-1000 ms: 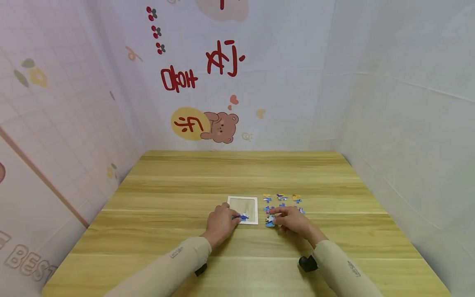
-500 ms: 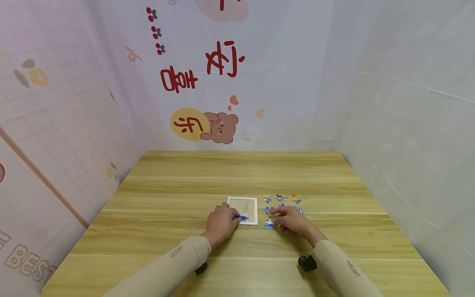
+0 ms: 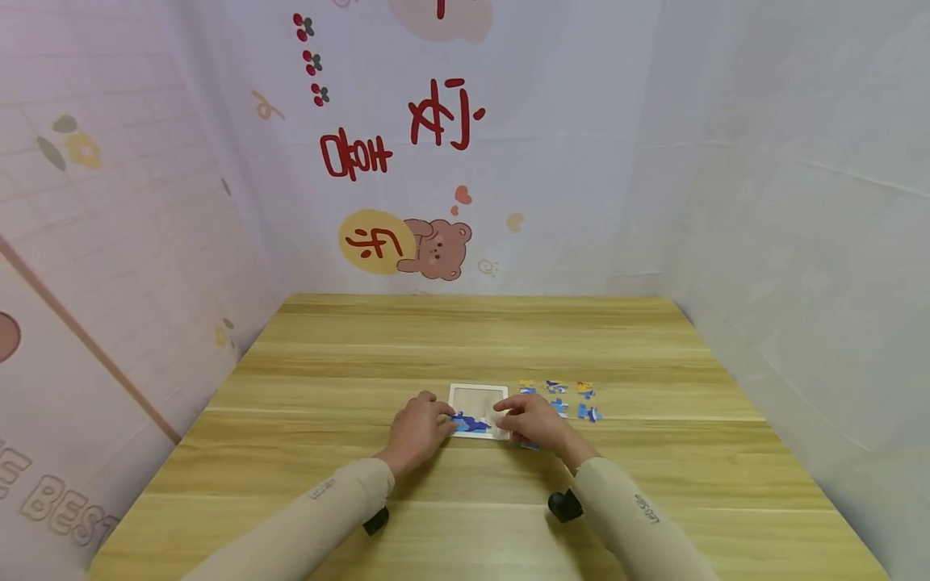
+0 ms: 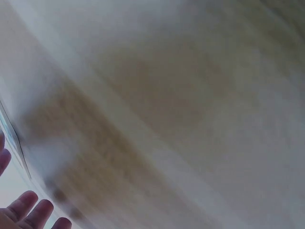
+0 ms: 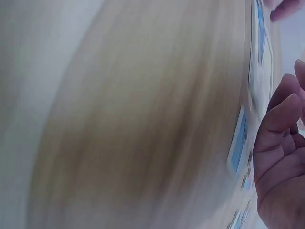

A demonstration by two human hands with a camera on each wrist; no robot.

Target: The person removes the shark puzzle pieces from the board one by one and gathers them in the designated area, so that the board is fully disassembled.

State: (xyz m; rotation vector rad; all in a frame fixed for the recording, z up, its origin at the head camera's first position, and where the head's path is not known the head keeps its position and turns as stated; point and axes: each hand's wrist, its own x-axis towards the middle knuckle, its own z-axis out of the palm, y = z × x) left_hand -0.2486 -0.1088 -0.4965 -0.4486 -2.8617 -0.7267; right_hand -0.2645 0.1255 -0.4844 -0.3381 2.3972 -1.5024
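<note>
A white-rimmed puzzle frame [image 3: 479, 387] lies on the table in the head view. Joined blue jigsaw pieces [image 3: 472, 424] sit along its bottom edge at the left. My left hand [image 3: 417, 428] rests at the frame's left edge, thumb and fingers loosely apart, fingertips right by these pieces. Over the frame's right rim hovers my right hand [image 3: 538, 422], its fingers bent toward the inside of the frame and a gap showing between index finger and thumb. Part of a blue jigsaw piece [image 3: 530, 445] peeks out beneath the right hand; the rest is hidden. Nothing shows between the fingers of either hand.
Right of the frame lie several loose jigsaw pieces, among them a yellow-and-blue piece [image 3: 584, 388] and a blue-and-white piece [image 3: 590, 413]. The wooden table [image 3: 349, 363] meets printed cloth walls at the back and sides.
My right hand has moved left from the loose pieces to the frame's right rim. My left hand has drawn back slightly left, baring more of the blue pieces in the frame.
</note>
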